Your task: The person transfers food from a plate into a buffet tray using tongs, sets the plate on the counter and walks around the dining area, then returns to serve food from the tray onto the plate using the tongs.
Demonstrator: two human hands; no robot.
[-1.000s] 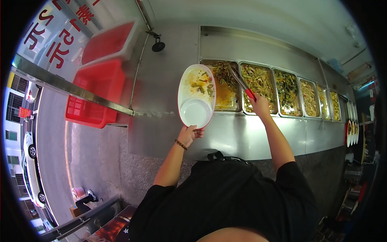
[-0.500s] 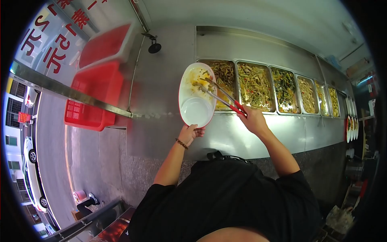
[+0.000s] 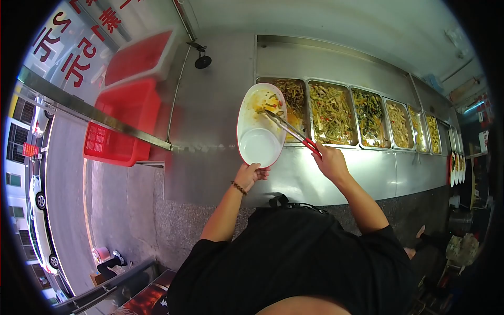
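My left hand (image 3: 252,177) is closed on the near end of an oval white plate (image 3: 244,122) with a red rim, held above the counter and partly covering the first food tray. A round white bowl (image 3: 260,148) sits in the plate's near half. Yellowish sauce and a few food scraps (image 3: 268,100) lie in the far half. My right hand (image 3: 332,161) grips metal tongs (image 3: 290,128) by their red handles. The tongs' tips reach into the plate's far half, close together at the scraps; whether they pinch any food I cannot tell.
Several metal trays of cooked food (image 3: 332,113) line the steel counter (image 3: 210,123) to the right. A red basket (image 3: 126,121) stands at left beside a metal rail (image 3: 89,110). Several plates (image 3: 457,169) are at far right. Someone's leg (image 3: 109,266) shows at lower left.
The tongs' arms have closed toward each other, with their tips still over the plate. The plate has shifted slightly right. Part of another person now shows at lower right.
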